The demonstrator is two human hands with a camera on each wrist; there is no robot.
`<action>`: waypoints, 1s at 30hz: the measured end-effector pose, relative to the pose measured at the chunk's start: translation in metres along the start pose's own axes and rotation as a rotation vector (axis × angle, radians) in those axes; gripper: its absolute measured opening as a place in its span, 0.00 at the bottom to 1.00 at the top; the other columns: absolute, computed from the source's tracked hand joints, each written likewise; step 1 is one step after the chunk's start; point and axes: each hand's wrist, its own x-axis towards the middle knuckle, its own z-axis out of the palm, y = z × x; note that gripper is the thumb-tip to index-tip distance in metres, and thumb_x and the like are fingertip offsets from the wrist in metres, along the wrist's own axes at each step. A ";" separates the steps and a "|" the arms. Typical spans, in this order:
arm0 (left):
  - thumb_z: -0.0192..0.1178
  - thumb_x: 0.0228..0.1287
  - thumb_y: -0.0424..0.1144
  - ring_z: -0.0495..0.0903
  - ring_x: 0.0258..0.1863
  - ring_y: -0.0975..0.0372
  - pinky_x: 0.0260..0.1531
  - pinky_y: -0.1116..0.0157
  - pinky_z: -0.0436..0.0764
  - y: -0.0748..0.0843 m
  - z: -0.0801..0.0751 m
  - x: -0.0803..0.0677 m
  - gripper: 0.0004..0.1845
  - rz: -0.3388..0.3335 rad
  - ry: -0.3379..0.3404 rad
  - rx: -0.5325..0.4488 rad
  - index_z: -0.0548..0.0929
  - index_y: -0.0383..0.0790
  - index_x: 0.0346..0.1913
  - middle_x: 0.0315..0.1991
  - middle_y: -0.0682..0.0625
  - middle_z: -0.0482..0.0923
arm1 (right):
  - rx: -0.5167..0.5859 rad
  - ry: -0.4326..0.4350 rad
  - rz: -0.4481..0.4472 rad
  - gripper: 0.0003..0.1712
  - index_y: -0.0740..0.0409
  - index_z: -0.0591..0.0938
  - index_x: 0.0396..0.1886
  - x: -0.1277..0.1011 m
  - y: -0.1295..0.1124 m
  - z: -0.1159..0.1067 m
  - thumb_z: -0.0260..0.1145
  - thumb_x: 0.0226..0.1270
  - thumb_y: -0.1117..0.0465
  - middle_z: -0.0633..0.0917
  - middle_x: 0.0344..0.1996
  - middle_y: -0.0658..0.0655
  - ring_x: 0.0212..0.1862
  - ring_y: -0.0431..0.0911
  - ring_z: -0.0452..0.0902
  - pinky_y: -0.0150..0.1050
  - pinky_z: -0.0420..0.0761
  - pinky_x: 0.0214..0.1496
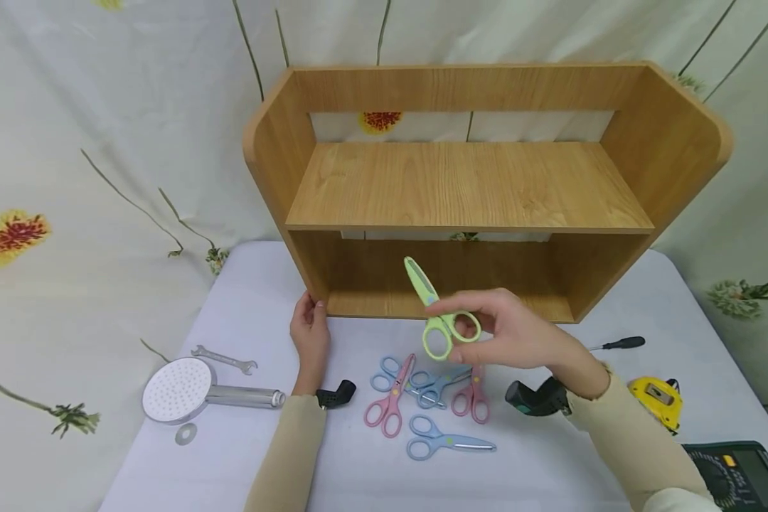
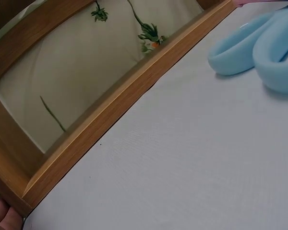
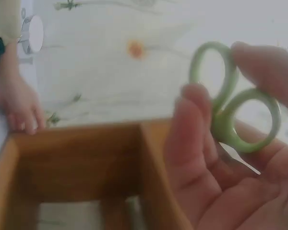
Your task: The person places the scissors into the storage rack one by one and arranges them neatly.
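Note:
My right hand (image 1: 486, 323) pinches a pair of green scissors (image 1: 434, 311) by the handle loops, blades pointing up, in front of the lower opening of a wooden shelf unit (image 1: 473, 185). The right wrist view shows my fingers (image 3: 194, 139) round the green loops (image 3: 230, 100). Over at the unit's lower left corner, my left hand (image 1: 310, 331) rests with its fingers touching the wood. Several pink and blue scissors (image 1: 422, 398) lie on the white table (image 1: 262, 299) below my hands. Blue scissor loops (image 2: 259, 48) show in the left wrist view, beside the shelf's bottom edge (image 2: 110, 115).
A shower head (image 1: 192, 391), a washer (image 1: 186, 434) and a wrench (image 1: 224, 359) lie at the left. To the right are a screwdriver (image 1: 617, 344), a yellow tape measure (image 1: 658, 400) and a black multimeter (image 1: 739, 475). A floral cloth hangs behind.

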 end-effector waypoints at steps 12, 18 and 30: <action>0.52 0.75 0.28 0.82 0.52 0.60 0.47 0.84 0.75 0.003 -0.002 -0.001 0.19 0.022 0.020 0.006 0.77 0.29 0.65 0.58 0.32 0.81 | -0.396 0.046 0.159 0.30 0.62 0.79 0.66 0.169 -0.015 -0.009 0.73 0.65 0.58 0.87 0.47 0.58 0.36 0.44 0.75 0.31 0.76 0.37; 0.52 0.76 0.30 0.80 0.60 0.49 0.47 0.86 0.73 -0.006 -0.002 -0.001 0.20 -0.012 0.018 0.007 0.76 0.30 0.67 0.60 0.33 0.79 | -0.646 0.035 0.253 0.32 0.55 0.76 0.71 0.225 0.017 -0.001 0.66 0.71 0.49 0.85 0.55 0.55 0.49 0.45 0.75 0.37 0.74 0.51; 0.50 0.76 0.27 0.79 0.60 0.43 0.50 0.84 0.74 0.036 -0.001 -0.017 0.19 0.018 -0.008 0.018 0.75 0.25 0.65 0.60 0.29 0.78 | -0.745 0.075 0.224 0.23 0.50 0.82 0.65 0.236 0.027 0.004 0.62 0.73 0.52 0.88 0.56 0.52 0.56 0.51 0.73 0.46 0.71 0.58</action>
